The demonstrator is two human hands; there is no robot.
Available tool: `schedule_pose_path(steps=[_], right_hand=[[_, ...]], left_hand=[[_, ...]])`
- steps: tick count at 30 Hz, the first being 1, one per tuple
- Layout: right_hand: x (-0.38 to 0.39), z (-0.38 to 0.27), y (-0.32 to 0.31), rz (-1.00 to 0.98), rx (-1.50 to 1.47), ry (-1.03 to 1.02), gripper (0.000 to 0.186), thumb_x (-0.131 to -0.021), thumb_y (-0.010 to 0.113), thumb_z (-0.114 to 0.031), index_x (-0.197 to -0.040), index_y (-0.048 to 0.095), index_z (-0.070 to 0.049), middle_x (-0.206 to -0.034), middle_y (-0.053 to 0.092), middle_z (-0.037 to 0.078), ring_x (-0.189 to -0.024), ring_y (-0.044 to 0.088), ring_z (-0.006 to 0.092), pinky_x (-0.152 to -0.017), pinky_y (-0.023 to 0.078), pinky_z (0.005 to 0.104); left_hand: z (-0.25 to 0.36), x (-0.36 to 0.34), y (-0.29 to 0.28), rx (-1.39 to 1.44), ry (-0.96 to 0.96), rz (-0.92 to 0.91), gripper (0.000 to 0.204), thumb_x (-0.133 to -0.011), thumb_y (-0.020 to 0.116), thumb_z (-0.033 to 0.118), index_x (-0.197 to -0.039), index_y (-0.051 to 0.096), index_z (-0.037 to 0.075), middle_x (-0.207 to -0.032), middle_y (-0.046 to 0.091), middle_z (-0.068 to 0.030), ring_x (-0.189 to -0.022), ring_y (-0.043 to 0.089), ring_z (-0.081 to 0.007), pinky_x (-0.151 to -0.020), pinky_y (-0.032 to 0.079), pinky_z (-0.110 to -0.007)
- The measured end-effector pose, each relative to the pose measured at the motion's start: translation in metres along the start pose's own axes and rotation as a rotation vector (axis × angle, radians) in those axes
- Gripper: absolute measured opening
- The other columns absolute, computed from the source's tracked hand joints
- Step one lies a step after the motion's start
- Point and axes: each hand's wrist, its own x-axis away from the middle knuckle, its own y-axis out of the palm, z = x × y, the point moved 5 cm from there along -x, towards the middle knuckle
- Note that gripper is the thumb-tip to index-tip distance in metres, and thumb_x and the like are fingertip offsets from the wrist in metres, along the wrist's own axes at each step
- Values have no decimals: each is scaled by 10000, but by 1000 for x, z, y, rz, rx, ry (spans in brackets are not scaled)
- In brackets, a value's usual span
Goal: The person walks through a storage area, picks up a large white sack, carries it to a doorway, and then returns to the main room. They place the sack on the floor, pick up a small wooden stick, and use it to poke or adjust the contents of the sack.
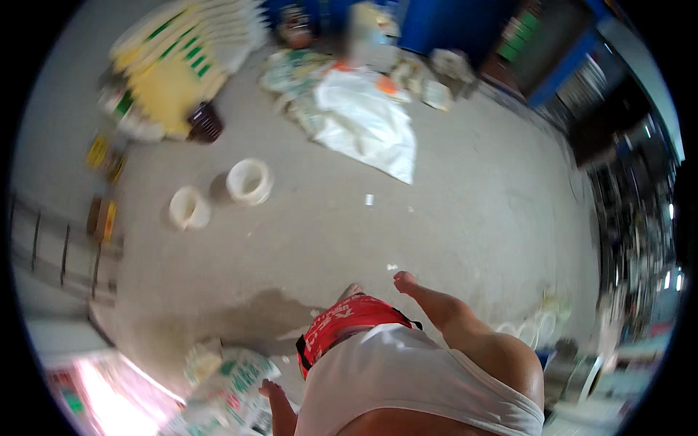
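Note:
My right hand hangs in front of my body to the right, over the grey floor. Its fingers look loosely apart, with no object seen in them. Low on the left, my left hand is beside a white plastic sack with green print; whether they touch I cannot tell. Its fingers also look parted, and I see nothing held. A red apron covers my waist below a white sleeveless top. The picture is smeared by motion.
Two white buckets stand at the left. Behind them are a stack of cream crates and a dark basket. A white sheet lies at the far middle. Cluttered shelving lines the right; a metal rack is at the left.

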Motion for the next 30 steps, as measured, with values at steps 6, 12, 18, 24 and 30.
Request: schedule_pose_path(steps=[6,12,18,24,30], right_hand=[[-14,41,-67,219,-387,280,321,-709,518,-156,-1002,606,-57,-1035,589,189,-995,552,320,-844,443,383],[-78,157,-97,304,-726,328,365,-730,492,-99,-1074,558,-1,-735,594,127,-569,562,158,-526,480,293],[-68,276,-118,408,-1232,697,246,-785,519,-112,-995,580,1,-661,538,55,-544,519,148,-491,468,293],[-10,332,-116,450,-1344,1148,190,-804,462,-159,-734,578,-25,-587,540,98,-509,541,196,-452,450,345],[-64,334,-147,531,-1555,1381,178,-759,543,-203,-837,594,-52,-653,563,113,-526,557,203,-525,505,326]], left_hand=[[116,62,172,-435,226,-248,154,-766,508,237,-854,469,116,-599,449,-45,-387,409,-175,-321,281,-283],[148,192,418,-883,399,-459,92,-767,503,167,-818,462,102,-606,453,-44,-384,410,-173,-313,273,-268],[171,347,675,-833,542,-535,85,-722,501,101,-682,428,118,-530,396,-18,-395,367,-137,-333,257,-288],[120,541,992,-1047,725,-714,105,-727,505,48,-820,457,40,-714,479,-72,-589,460,-185,-503,382,-327],[-34,881,1283,-1228,1040,-1315,436,-745,541,74,-1161,433,1,-756,509,-72,-596,494,-162,-513,425,-297]])
